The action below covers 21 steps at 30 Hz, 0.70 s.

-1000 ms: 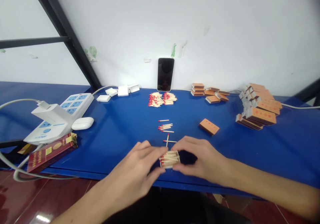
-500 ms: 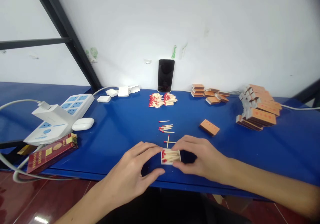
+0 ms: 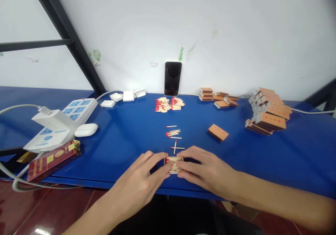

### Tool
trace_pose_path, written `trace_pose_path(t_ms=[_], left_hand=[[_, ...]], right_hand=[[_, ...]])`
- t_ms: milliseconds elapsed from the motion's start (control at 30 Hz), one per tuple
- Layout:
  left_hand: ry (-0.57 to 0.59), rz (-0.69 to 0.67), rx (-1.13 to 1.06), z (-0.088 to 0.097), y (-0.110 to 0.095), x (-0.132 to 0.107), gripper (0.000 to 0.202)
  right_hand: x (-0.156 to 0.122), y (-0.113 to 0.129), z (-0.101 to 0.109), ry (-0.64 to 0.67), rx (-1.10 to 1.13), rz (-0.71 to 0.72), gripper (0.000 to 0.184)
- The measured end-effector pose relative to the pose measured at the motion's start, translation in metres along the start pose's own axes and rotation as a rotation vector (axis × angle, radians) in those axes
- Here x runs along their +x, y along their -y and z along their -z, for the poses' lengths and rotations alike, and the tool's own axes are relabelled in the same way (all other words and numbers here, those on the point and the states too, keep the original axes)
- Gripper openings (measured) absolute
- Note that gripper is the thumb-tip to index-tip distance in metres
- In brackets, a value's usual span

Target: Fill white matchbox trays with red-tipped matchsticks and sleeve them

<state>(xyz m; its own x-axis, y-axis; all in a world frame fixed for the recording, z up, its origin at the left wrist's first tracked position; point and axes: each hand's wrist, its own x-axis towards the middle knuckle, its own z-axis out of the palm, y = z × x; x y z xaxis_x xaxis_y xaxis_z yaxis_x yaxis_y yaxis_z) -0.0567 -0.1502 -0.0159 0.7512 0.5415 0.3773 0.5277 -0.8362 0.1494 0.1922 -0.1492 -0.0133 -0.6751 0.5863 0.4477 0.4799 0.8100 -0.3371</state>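
Close to the table's front edge lies a small white matchbox tray (image 3: 181,172) filled with red-tipped matches (image 3: 176,161). My left hand (image 3: 143,175) grips its left end, with the thumb over the matches. From the other side my right hand (image 3: 210,170) holds the right end, one finger reaching over the matches. Just beyond the tray, two loose matches (image 3: 175,147) cross each other. Farther up are several scattered matches (image 3: 173,133) and two larger match heaps (image 3: 169,104). An orange matchbox sleeve (image 3: 218,133) rests to the right of them.
A phone (image 3: 173,78) leans on the wall. White trays (image 3: 128,95) stand back left; orange sleeves (image 3: 222,104) and a larger pile (image 3: 271,114) are at right. On the left are a power strip (image 3: 78,111), a white earphone case (image 3: 86,130) and a dark red box (image 3: 54,159).
My left hand has closed on the tray, its thumb moving in over the matches. A right finger now reaches over them too. The tray has shifted slightly left in view.
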Motion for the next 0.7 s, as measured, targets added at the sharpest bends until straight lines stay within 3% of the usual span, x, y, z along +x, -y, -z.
trace_pose_path(t_ms=[200, 333, 467, 600, 700], left_hand=[[0.054, 0.095, -0.075, 0.005, 0.002, 0.001, 0.041], [0.068, 0.218, -0.230, 0.011, 0.012, 0.012, 0.040], [0.041, 0.307, -0.321, 0.016, 0.036, 0.029, 0.031], [0.098, 0.310, -0.265, 0.013, 0.057, 0.049, 0.030], [0.110, 0.269, -0.180, 0.006, 0.062, 0.065, 0.035]], right_hand=[[0.017, -0.025, 0.024, 0.031, -0.082, -0.111, 0.029], [0.036, -0.034, 0.026, 0.253, -0.262, -0.013, 0.026], [0.044, -0.035, 0.020, 0.372, -0.446, 0.118, 0.023], [0.041, -0.034, 0.023, 0.369, -0.624, 0.172, 0.022], [0.041, -0.021, 0.024, 0.325, -0.493, 0.045, 0.019]])
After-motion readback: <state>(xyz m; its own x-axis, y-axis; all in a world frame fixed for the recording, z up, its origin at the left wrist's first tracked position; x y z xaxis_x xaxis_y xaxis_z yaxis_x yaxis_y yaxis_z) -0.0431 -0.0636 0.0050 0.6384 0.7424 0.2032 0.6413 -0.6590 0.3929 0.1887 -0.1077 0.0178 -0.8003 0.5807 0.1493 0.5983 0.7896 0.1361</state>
